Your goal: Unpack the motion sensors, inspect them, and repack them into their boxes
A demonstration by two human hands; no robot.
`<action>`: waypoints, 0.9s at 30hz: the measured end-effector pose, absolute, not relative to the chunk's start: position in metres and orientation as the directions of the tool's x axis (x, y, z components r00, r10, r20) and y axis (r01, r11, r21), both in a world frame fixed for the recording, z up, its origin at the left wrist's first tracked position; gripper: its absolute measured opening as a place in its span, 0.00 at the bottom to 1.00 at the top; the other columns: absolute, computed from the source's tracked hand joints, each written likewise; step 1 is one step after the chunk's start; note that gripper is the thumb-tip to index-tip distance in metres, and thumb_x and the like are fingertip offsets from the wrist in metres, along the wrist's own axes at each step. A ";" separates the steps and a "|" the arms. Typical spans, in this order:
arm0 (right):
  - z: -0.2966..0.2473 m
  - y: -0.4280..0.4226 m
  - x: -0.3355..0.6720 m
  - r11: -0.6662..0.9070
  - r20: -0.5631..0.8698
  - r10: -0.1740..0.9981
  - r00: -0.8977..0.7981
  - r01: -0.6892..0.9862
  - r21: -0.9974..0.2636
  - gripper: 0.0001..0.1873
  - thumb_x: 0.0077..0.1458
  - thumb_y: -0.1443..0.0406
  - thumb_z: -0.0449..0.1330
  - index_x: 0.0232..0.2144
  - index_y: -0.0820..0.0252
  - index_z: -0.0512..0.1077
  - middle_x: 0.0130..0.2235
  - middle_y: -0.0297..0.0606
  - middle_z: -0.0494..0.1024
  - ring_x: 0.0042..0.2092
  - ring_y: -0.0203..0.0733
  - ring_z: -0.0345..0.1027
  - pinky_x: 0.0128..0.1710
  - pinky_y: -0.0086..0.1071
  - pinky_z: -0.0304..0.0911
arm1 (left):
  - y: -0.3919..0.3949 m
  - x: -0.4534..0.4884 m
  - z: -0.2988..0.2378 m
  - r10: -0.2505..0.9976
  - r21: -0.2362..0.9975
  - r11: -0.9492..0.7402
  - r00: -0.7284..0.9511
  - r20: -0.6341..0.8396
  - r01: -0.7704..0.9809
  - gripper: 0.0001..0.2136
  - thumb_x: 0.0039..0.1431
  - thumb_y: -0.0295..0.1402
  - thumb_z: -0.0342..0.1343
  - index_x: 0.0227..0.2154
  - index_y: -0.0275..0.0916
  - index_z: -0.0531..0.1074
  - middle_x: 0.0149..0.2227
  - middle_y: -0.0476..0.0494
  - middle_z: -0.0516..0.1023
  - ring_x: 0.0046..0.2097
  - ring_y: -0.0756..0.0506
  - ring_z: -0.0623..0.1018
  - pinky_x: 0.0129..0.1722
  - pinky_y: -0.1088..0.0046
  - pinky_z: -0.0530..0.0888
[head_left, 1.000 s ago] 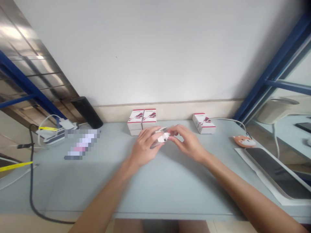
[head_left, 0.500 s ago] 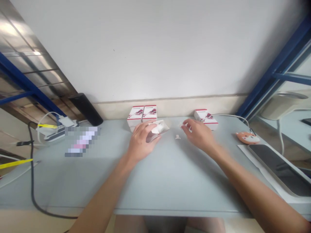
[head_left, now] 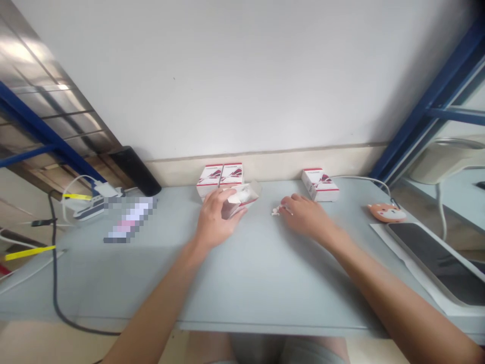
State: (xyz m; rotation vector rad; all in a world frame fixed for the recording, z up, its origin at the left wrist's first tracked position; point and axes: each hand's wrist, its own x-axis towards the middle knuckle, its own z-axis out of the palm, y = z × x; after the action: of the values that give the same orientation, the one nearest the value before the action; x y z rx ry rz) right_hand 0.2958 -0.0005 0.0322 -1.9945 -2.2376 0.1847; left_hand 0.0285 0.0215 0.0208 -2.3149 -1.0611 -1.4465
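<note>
My left hand (head_left: 215, 220) is wrapped round a small white cardboard box (head_left: 246, 193), tilted with its open, flapped end to the right. Behind that hand, two white-and-red boxes (head_left: 222, 174) stand side by side against the wall. My right hand (head_left: 305, 215) is low over the desk, fingers closed together at a small white piece, too blurred to name. Right by its fingertips lies another small white piece (head_left: 275, 211). A further white-and-red box (head_left: 321, 185) stands just behind my right hand.
On the left are a black cylinder (head_left: 138, 171), a power strip (head_left: 89, 208) with cables, and a pixelated flat item (head_left: 131, 220). To the right, an orange animal-faced case (head_left: 386, 213) and a dark-screened phone (head_left: 439, 260) lie on the grey desk (head_left: 242, 283).
My right hand has come down to the desk with the white piece, beside the one lying there. My left hand still holds the open box, shifted slightly left.
</note>
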 end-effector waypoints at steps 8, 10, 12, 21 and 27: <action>0.037 -0.004 0.298 0.147 -0.003 0.989 -0.150 0.971 -0.186 0.18 0.73 0.60 0.48 0.54 0.59 0.73 0.51 0.52 0.77 0.53 0.56 0.73 0.43 0.40 0.62 | 0.025 0.023 0.016 0.571 0.344 -0.627 0.112 0.813 0.699 0.28 0.57 0.34 0.69 0.58 0.46 0.66 0.56 0.39 0.78 0.59 0.38 0.78 0.59 0.55 0.76; 0.036 -0.004 0.298 0.153 0.003 0.988 -0.155 0.971 -0.183 0.18 0.73 0.60 0.48 0.56 0.60 0.72 0.52 0.53 0.77 0.53 0.57 0.73 0.43 0.40 0.63 | 0.026 0.022 0.016 0.576 0.358 -0.620 0.096 0.812 0.698 0.28 0.57 0.35 0.69 0.58 0.46 0.66 0.57 0.39 0.78 0.59 0.37 0.78 0.59 0.55 0.76; 0.035 -0.003 0.297 0.159 0.020 0.987 -0.158 0.971 -0.176 0.20 0.73 0.60 0.48 0.59 0.60 0.71 0.53 0.54 0.77 0.54 0.58 0.73 0.45 0.41 0.63 | 0.027 0.021 0.015 0.581 0.365 -0.615 0.088 0.809 0.699 0.28 0.57 0.35 0.70 0.58 0.46 0.66 0.57 0.39 0.78 0.59 0.38 0.79 0.58 0.55 0.77; 0.033 -0.006 0.295 0.192 0.020 0.981 -0.191 0.971 -0.141 0.22 0.73 0.61 0.46 0.61 0.56 0.72 0.51 0.54 0.76 0.52 0.60 0.73 0.45 0.44 0.64 | 0.023 0.023 0.018 0.593 0.376 -0.593 0.071 0.802 0.712 0.28 0.56 0.35 0.69 0.58 0.45 0.66 0.56 0.40 0.78 0.58 0.38 0.79 0.58 0.56 0.77; 0.034 -0.004 0.297 0.189 0.023 0.982 -0.188 0.961 -0.201 0.21 0.73 0.60 0.47 0.59 0.55 0.74 0.51 0.54 0.76 0.50 0.57 0.72 0.46 0.44 0.64 | 0.025 0.023 0.018 0.569 0.355 -0.628 0.096 0.817 0.692 0.28 0.56 0.34 0.70 0.58 0.46 0.66 0.56 0.40 0.78 0.60 0.38 0.78 0.60 0.55 0.76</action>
State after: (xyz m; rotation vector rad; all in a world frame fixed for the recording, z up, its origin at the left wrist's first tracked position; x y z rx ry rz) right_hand 0.2969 -0.0044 0.0339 -1.9007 -2.3053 0.2119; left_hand 0.0232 0.0246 0.0180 -2.2344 -1.2931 -1.5717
